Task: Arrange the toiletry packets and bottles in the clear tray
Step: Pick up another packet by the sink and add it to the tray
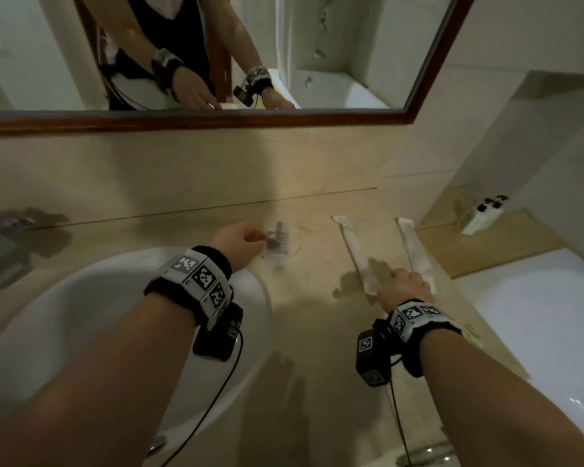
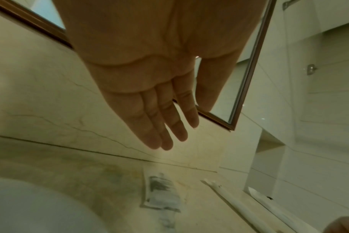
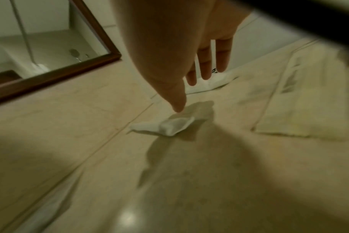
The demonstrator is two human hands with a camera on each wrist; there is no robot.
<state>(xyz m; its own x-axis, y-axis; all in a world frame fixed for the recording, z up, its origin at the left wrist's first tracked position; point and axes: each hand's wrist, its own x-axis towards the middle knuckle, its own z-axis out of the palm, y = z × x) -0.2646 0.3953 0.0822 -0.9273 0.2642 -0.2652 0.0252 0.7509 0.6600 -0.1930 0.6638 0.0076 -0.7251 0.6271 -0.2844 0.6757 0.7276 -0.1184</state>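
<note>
A clear tray [image 1: 285,246] holding a small blurred bottle [image 1: 279,234] lies on the beige counter behind the basin; in the left wrist view the clear tray [image 2: 161,195] shows dark contents. My left hand [image 1: 255,239] hovers at its left edge, fingers [image 2: 165,138] straight and holding nothing. Two long white packets [image 1: 353,247] [image 1: 413,247] lie side by side to the right. My right hand [image 1: 402,278] is over their near ends. In the right wrist view its thumb tip touches the crumpled end of one white packet [image 3: 169,126], with its other fingers [image 3: 206,69] straight above the second packet [image 3: 211,83].
A white basin [image 1: 81,315] fills the lower left, with a metal tap [image 1: 0,251] at the far left. A wood-framed mirror [image 1: 216,122] hangs above the counter. A bathtub [image 1: 536,315] lies at the right, and a white device [image 1: 482,214] sits on a wooden ledge.
</note>
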